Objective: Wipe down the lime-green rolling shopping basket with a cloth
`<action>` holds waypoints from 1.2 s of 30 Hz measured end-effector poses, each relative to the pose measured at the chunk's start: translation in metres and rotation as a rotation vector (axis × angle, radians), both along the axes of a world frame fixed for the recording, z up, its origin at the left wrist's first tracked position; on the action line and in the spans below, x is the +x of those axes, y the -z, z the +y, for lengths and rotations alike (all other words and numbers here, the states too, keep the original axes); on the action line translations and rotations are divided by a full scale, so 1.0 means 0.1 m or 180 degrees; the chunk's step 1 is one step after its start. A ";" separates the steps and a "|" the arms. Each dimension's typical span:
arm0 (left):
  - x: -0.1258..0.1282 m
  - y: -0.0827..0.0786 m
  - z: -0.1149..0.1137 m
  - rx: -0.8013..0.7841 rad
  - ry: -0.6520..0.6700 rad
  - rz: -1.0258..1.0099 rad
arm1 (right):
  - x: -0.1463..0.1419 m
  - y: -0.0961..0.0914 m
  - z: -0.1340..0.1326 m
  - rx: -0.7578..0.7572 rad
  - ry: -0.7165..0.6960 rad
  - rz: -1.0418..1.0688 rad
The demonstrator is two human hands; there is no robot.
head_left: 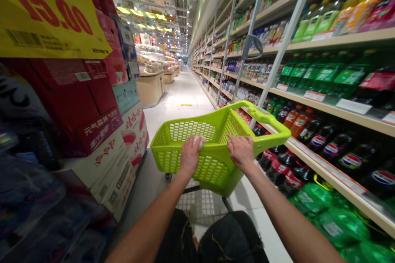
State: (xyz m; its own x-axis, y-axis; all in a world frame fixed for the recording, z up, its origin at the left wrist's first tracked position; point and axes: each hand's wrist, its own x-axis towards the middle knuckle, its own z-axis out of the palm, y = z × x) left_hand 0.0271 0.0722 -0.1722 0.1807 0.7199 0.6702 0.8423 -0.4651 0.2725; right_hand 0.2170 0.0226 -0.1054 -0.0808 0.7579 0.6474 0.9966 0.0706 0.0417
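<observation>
A lime-green plastic shopping cart stands sideways before me, its handle to the right. My left hand is closed on a small crumpled white cloth and pressed to the cart's near rim. Whether the cloth is paper or fabric I cannot tell. Farther right along the same rim, my right hand grips the edge close to the handle end, fingers curled over it. The cart's basket shows its perforated walls; part of its floor is hidden by the near side.
Shelves with green soda bottles and cola bottles line the right. Stacked drink cartons rise on the left under a yellow price sign. A white tiled aisle runs ahead past a wooden display counter.
</observation>
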 end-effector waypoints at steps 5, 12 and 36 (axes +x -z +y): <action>0.72 -0.11 -0.12 0.0136 0.0695 0.0118 | 0.01 -0.02 -0.03 0.0006 -0.0048 -0.0067; -0.15 0.03 0.04 -0.0045 0.0100 0.0114 | 0.08 0.03 -0.02 0.0124 -0.0048 0.0019; 0.06 0.12 -0.08 0.0132 0.0434 0.0043 | 0.10 0.06 -0.06 0.0254 -0.0013 -0.0050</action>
